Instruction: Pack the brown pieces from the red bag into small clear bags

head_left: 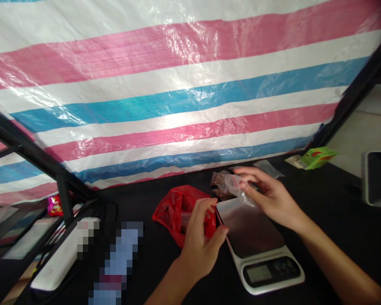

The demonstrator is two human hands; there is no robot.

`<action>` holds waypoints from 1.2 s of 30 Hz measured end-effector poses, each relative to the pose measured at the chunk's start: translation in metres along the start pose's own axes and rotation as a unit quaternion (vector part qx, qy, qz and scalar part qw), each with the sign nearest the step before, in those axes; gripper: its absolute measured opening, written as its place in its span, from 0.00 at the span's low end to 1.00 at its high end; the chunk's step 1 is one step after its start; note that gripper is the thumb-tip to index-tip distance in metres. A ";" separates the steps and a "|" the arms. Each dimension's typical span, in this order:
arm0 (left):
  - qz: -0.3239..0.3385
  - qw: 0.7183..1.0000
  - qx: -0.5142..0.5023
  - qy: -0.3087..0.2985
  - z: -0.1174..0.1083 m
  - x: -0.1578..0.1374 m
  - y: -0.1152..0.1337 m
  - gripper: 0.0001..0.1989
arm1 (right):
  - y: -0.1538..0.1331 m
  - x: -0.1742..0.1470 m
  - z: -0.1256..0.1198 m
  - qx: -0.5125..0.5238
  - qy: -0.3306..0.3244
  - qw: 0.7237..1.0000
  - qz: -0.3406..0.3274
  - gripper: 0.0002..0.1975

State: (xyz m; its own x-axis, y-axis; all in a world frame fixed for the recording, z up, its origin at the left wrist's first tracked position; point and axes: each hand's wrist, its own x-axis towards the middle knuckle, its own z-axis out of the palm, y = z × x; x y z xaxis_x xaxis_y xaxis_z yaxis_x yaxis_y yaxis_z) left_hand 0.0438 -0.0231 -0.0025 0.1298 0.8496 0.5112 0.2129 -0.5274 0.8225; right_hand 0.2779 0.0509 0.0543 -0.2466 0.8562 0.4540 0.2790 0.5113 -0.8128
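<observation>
A small clear plastic bag (pixel 236 185) is pinched between the thumb and fingers of my right hand (pixel 266 192), above the far end of a kitchen scale (pixel 250 228). Just behind it lies a clear bag with brown bits (pixel 220 186); whether the two are one bag I cannot tell. My left hand (pixel 200 237) is by the scale's left edge, thumb and fingers apart, with nothing seen between them. It partly covers an open red plastic bag (pixel 173 203), which has something brown inside. The scale's display is too faint to read.
A flat clear bag (pixel 268 168) and a green box (pixel 317 158) lie at the back right. A white power strip (pixel 65 254) and a blurred-out blue item (pixel 119 258) are on the left. A dark screen (pixel 379 180) stands far right. Striped sheeting (pixel 178 97) hangs behind.
</observation>
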 end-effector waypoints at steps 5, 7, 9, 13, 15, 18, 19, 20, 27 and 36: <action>-0.049 0.996 -0.074 -0.023 0.004 0.002 0.002 0.28 | -0.024 -0.026 0.041 -0.021 -0.154 0.986 -0.068 0.17; -0.055 0.992 -0.111 -0.011 0.006 0.005 0.006 0.22 | -0.027 -0.030 0.046 -0.022 -0.165 0.984 -0.065 0.18; -0.064 0.988 -0.142 0.011 0.006 0.009 0.010 0.18 | -0.027 -0.030 0.046 -0.028 -0.163 0.985 -0.048 0.18; -0.045 0.983 -0.131 0.121 -0.002 0.015 0.013 0.10 | -0.022 -0.025 0.044 -0.072 -0.156 0.984 -0.055 0.15; -0.012 0.975 -0.091 0.204 -0.011 0.019 0.008 0.07 | -0.019 -0.022 0.043 -0.094 -0.151 0.982 -0.068 0.13; 0.005 0.950 0.012 0.311 -0.031 0.028 -0.002 0.08 | -0.020 -0.015 0.044 -0.111 -0.162 0.977 -0.083 0.10; -0.024 0.945 0.062 0.321 -0.039 0.031 -0.005 0.09 | -0.022 -0.012 0.046 -0.116 -0.177 0.973 -0.088 0.09; -0.072 0.938 0.114 0.318 -0.047 0.034 -0.007 0.10 | -0.025 -0.008 0.050 -0.125 -0.199 0.967 -0.094 0.09; -0.310 0.848 0.393 0.174 -0.079 0.048 -0.007 0.10 | -0.043 0.025 0.108 -0.280 -0.336 0.885 -0.158 0.12; -0.311 0.743 0.581 0.116 -0.082 0.041 -0.020 0.18 | -0.029 0.048 0.123 -0.393 -0.361 0.834 -0.140 0.14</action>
State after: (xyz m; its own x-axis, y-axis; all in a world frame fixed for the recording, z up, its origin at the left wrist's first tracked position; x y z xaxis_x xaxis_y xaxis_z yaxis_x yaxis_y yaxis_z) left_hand -0.0344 0.0223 0.0226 -0.4848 0.8343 0.2625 0.8722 0.4387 0.2165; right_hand 0.1438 0.0682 0.0551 -0.8199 0.5722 0.0161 0.5686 0.8174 -0.0926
